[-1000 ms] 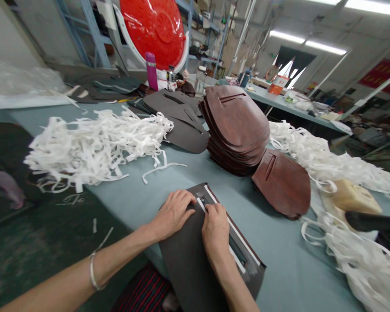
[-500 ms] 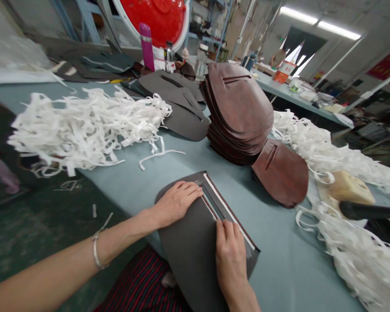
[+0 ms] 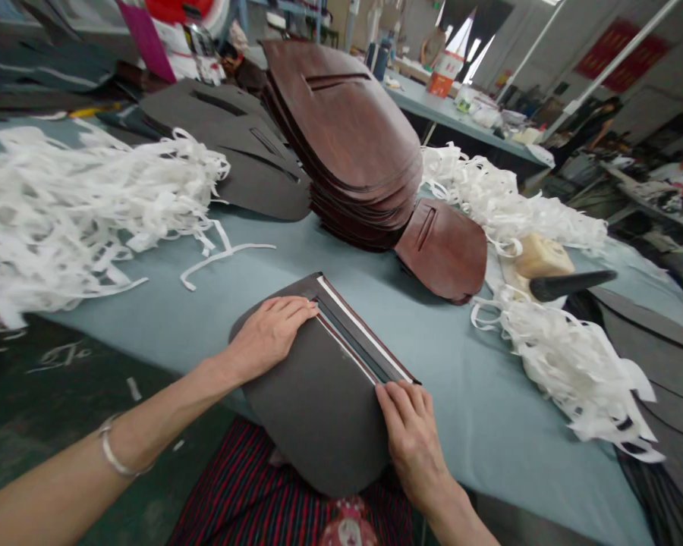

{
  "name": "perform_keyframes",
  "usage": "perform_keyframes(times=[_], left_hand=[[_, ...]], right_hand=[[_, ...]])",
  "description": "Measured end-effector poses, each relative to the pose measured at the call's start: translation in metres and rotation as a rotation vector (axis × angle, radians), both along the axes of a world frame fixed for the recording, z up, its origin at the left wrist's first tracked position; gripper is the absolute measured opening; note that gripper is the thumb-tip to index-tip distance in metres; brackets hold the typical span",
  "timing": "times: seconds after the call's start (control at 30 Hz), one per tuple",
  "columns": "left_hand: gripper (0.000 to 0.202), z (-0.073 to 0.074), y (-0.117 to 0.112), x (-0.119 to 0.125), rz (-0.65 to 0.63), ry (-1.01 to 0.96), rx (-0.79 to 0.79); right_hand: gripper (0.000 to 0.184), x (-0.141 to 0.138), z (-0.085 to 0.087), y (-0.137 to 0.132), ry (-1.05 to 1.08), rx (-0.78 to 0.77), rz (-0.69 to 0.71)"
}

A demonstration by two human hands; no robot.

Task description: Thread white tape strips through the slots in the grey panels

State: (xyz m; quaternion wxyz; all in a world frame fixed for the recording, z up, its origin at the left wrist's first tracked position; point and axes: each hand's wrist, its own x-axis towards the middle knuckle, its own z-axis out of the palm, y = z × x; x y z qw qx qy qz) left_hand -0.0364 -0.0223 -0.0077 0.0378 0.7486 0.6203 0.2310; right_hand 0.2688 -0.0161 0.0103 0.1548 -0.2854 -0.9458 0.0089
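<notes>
A dark grey leather panel (image 3: pixel 319 402) with a rounded end lies at the table's front edge, overhanging toward my lap. Along its far side runs a long slot (image 3: pixel 350 343), bordered by white tape strips and thin brown edges. At the slot's left end, my left hand (image 3: pixel 273 334) is closed, fingertips pressing the slot's edge. Closed at the opposite end, my right hand (image 3: pixel 410 421) has its fingers bent on the panel's corner and slot edge. Thumbs are mostly hidden. Nearby stands a stack of brown leather panels (image 3: pixel 353 129) with slots, a smaller brown piece (image 3: pixel 447 254) leaning beside it.
Heaps of white tape strips lie left (image 3: pixel 80 205), behind right (image 3: pixel 506 197) and front right (image 3: pixel 569 364). More grey panels (image 3: pixel 250 159) lie behind. A black-handled tool (image 3: pixel 572 284) rests near a yellowish block (image 3: pixel 543 256). The blue-grey table (image 3: pixel 319 250) ends at my lap.
My right hand has slid along the slot to its right end, off the middle. My left hand stays at the left end. The camera view has turned rightward.
</notes>
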Motion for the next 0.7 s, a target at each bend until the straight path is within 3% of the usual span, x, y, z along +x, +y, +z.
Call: perform_keyframes(times=[0.17,0.33,0.47,0.6,0.7], left_hand=[[0.04,0.003,0.0,0.005,0.006,0.048,-0.008],[0.035,0.022,-0.021,0.064,-0.114,0.1,-0.098],[0.072,0.032,-0.04,0.101,-0.168,0.064,-0.193],[0.073,0.034,-0.043,0.091,-0.13,0.012,-0.206],[0.071,0.038,-0.036,0.071,-0.002,0.009,-0.162]], right_hand=[[0.038,0.01,0.0,0.0,0.012,0.041,0.067],[0.039,0.008,0.001,0.002,0.033,0.046,0.081],[0.039,0.008,0.0,0.003,0.054,0.053,0.091],[0.033,0.006,-0.011,0.001,0.098,0.136,0.037],[0.023,-0.005,-0.028,-0.005,0.162,0.188,0.052]])
